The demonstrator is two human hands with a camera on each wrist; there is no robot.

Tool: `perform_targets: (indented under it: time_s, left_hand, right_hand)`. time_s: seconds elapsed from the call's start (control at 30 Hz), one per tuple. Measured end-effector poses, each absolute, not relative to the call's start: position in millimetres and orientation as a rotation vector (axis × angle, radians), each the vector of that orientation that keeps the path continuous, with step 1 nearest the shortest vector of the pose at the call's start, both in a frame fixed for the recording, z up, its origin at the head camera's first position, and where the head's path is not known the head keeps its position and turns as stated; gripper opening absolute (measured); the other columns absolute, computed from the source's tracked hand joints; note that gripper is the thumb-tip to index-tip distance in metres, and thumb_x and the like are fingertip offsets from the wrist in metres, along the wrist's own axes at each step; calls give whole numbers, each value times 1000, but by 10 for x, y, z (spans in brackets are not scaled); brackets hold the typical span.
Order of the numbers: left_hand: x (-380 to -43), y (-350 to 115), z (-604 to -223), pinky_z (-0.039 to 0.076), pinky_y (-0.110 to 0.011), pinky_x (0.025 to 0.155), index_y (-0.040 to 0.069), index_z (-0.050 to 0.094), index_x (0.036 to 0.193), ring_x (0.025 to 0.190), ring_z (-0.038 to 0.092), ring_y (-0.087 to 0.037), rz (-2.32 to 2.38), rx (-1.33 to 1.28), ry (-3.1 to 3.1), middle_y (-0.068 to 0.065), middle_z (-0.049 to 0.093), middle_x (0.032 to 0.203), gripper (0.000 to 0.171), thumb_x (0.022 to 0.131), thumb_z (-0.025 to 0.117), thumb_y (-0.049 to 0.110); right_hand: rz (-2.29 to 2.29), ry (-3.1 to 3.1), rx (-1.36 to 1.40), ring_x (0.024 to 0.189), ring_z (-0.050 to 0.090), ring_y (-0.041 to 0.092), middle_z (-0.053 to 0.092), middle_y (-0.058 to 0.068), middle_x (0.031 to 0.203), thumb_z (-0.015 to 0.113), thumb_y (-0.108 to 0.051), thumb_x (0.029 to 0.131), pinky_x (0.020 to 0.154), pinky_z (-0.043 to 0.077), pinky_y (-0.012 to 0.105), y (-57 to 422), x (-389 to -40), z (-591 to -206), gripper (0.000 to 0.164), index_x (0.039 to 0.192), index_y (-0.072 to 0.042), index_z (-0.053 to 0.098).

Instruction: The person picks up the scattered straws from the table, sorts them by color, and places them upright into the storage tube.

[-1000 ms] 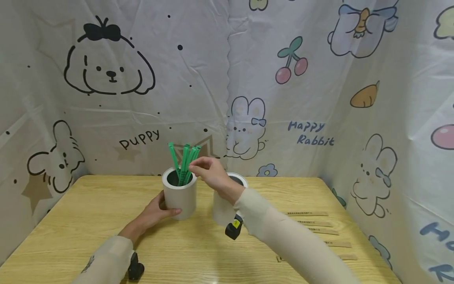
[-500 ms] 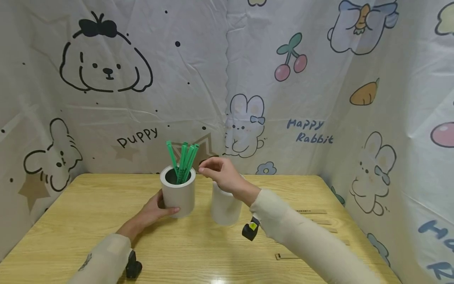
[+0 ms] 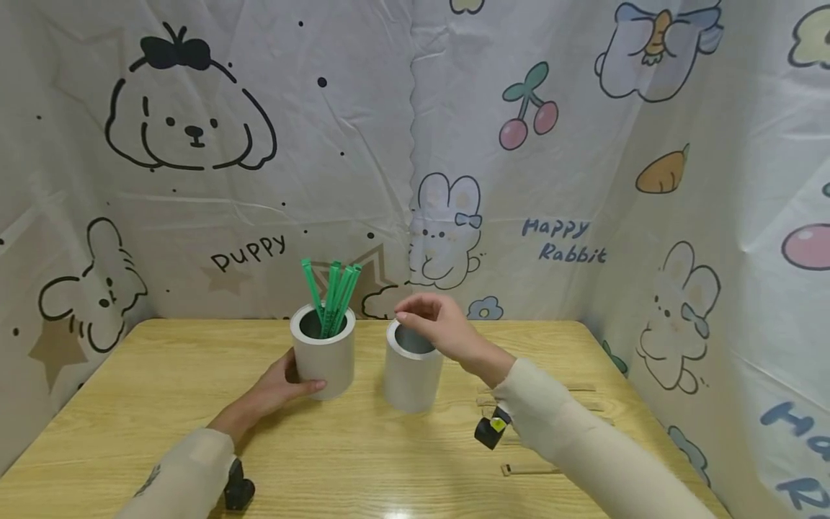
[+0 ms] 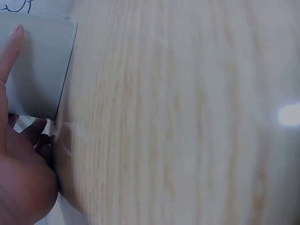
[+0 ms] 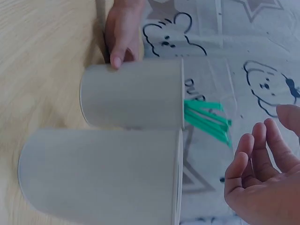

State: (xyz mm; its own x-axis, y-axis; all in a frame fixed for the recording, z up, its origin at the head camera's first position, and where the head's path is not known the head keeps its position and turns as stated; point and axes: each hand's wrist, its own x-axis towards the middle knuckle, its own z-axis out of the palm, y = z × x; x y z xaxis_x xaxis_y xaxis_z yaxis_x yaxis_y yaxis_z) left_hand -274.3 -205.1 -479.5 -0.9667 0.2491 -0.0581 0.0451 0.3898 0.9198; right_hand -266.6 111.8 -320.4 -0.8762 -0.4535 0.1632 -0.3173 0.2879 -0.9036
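Observation:
My left hand (image 3: 277,386) holds a white cylindrical cup (image 3: 332,371) low on its side, thumb across the front. Several flat green strips with small blocky heads, like cable ties (image 3: 333,295), stand tilted in that cup. A second white cup (image 3: 412,382) stands just right of it; its visible interior shows nothing inside. Above this cup's right rim is my right hand (image 3: 447,328), its fingers loosely bent and holding nothing. In the right wrist view, the right hand (image 5: 267,173) is apart from the green cable ties (image 5: 208,117).
Several tan strips lie on the table (image 3: 389,461) at the right, partly behind my right sleeve (image 3: 570,418); one tan strip (image 3: 532,470) has a square head. A printed cloth (image 3: 363,144) hangs behind and at both sides.
My right hand has moved right, away from the green cable ties to above the second cup. My left hand keeps its hold on the first cup.

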Motion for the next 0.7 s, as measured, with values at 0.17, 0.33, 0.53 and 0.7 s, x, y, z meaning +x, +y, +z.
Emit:
perform_targets:
  time_s: [0.17,0.33,0.53,0.7]
  left_hand:
    - [-2725,-2066,-4774,27,-63,121,-1,7,161,150,28,-48,1643,278,2457,-29,23,164,104,91,77,30]
    - [-2677,-2093,-4761,22,-66,122,3,1,162,152,21,-50,1664,250,2460,-30,17,165,108,90,77,29]
    - [-2632,-2106,-4732,21,-67,122,9,1,163,152,16,-52,1749,185,2435,-31,17,165,100,95,71,28]
    - [-2572,-2118,-4711,25,-65,122,9,7,163,151,20,-52,1804,132,2462,-30,23,163,90,98,68,26]
  right_hand:
    - [-1671,2463,-719,102,64,35,66,28,117,62,-14,101,91,53,43,1337,-2672,-3227,27,118,7,64]
    - [-1669,2502,-697,101,65,31,66,29,117,61,-14,102,93,53,35,1557,-2684,-3329,30,119,11,62]
    - [-1642,2560,-658,98,65,17,67,27,117,60,-15,102,90,52,27,1782,-2706,-3466,27,117,6,65]
    - [-1628,2604,-593,97,62,13,69,16,111,61,-16,102,89,52,27,1901,-2716,-3559,23,116,2,66]
